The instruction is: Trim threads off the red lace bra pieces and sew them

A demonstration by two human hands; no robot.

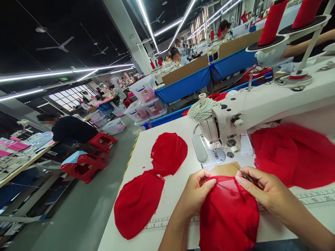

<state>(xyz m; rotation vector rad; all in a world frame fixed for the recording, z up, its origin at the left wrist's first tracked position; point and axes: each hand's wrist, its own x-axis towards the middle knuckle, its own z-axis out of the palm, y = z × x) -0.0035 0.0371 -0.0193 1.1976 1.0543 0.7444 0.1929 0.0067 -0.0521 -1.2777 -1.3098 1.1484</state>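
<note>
**Sewing floor, white table: both hands on one red piece in front of the machine**

White table [167,195], printed ruler strip [314,197] along its near edge. The landmark is the sewing machine [261,108].

- Nearest, in front of the machine's needle end: a red fabric piece [229,216], domed. Its long axis runs from the table's near edge toward the machine, and its top edge faces the machine.
- Left hand [195,190] is on the piece's upper left corner, with thumb and fingertips pressed together on the fabric.
- Right hand [264,188] is on the upper right corner, fingers closed on a thin metal tool [244,175], either snips or tweezers, I cannot tell which. The tip points left, across the top edge.
- The two hands are about level, and the top edge lies between them, just short of a brown patch [226,169] below the needle.
- Left of the machine: two stacks of red cups [169,153], the nearer one [138,204] close to the table's left edge.
- Under the machine's arm, on the right: a loose red fabric heap [293,153].
- On the machine's head: a coil of white cord [201,109]. Above its far end: red thread cones [272,21].
- Beyond the machine: rows of blue-skirted benches, other people seated at work, plastic bins, red stools, strip lights overhead.
</note>
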